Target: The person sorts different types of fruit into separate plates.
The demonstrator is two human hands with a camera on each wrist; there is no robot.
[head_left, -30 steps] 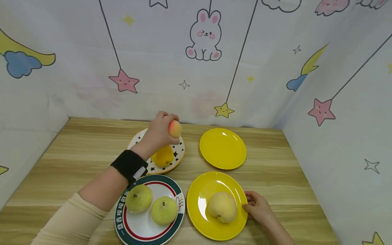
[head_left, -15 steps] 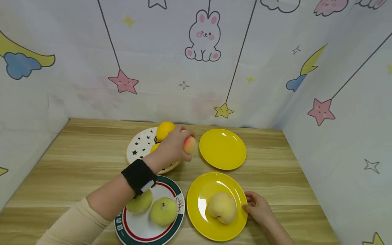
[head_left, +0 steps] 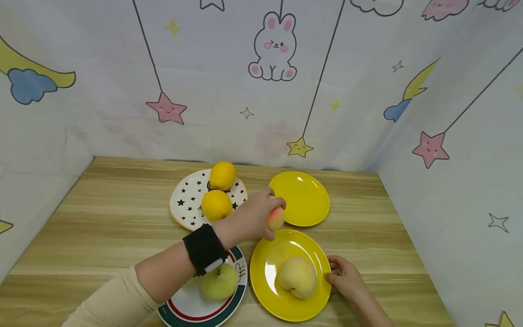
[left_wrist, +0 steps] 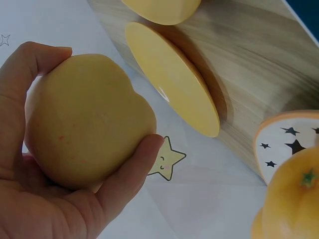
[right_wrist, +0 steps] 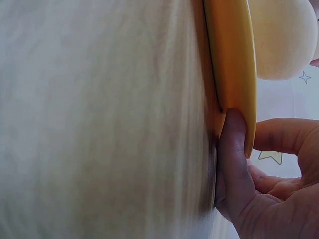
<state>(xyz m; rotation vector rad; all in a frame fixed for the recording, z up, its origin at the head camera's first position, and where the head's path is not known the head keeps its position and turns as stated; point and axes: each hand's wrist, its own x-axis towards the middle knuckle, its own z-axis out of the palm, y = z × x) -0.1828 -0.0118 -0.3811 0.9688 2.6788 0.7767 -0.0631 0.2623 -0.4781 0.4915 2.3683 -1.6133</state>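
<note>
Two bare hands work over the table (head_left: 380,227). The left hand (head_left: 257,215) curls its thumb and fingers around a peach (head_left: 275,220), which is raised above the gap between the two yellow plates. The right hand (head_left: 347,280) pinches the rim of the nearer yellow plate (head_left: 286,311), where a large pale fruit (head_left: 298,277) lies.

For writing, a small reddish-brown mark (head_left: 240,272) sits on the rim of the green-edged plate (head_left: 226,312), too small to read; one green fruit (head_left: 219,282) shows there, partly under the left forearm. A white tag (head_left: 214,265) on the black wristband (head_left: 204,247) cannot be read either. Black stars dot the white plate (head_left: 180,209), which carries two orange fruits (head_left: 222,175). The farther yellow plate (head_left: 304,200) is plain and glossy.

Light, streaky wood grain covers the tabletop. White printed cloth (head_left: 204,59) hangs behind and at both sides, showing a winking rabbit (head_left: 274,50), smiling pink and yellow stars, clouds and a yellow crescent (head_left: 49,75).
</note>
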